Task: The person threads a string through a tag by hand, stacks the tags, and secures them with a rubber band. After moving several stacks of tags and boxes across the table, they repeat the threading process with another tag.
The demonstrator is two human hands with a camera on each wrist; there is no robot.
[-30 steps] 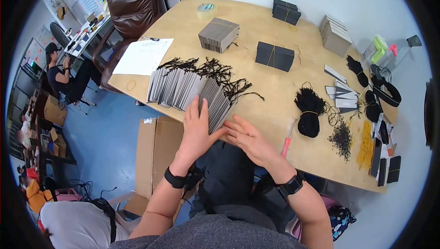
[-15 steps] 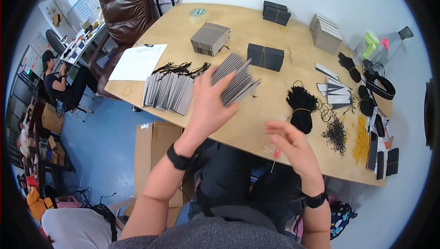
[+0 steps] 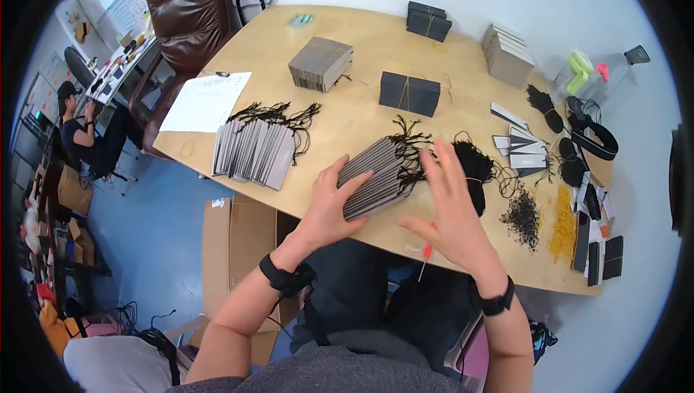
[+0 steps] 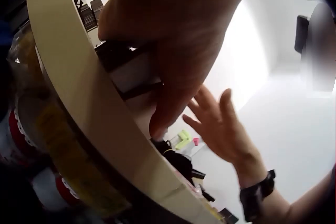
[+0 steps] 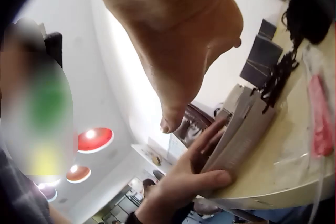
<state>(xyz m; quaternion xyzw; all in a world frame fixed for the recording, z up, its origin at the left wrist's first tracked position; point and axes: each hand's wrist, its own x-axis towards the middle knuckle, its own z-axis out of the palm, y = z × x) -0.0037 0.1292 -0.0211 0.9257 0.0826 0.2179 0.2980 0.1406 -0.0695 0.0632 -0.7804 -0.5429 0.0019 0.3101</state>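
My left hand grips a stack of thin grey tags near the table's front edge. In the right wrist view, its thumb lies along one face of the stack and the fingers go round the other side. Black knotted cords spread from the stack's far end. Beside those cords, my right hand is raised with fingers extended and thumb apart, holding nothing. A second fanned batch of corded grey tags lies to the left. A red-handled tool is under the right hand at the edge.
Behind are a grey tag stack and a black block with a yellow band. At right lie black cord bundles, pale strips, small black pieces and yellow bands. Paper lies at left; a cardboard box stands below.
The left hand lifted part of the fanned tags away from the rest and brought them right and down to the front edge. The right hand moved away rightward, then rose beside the cords.
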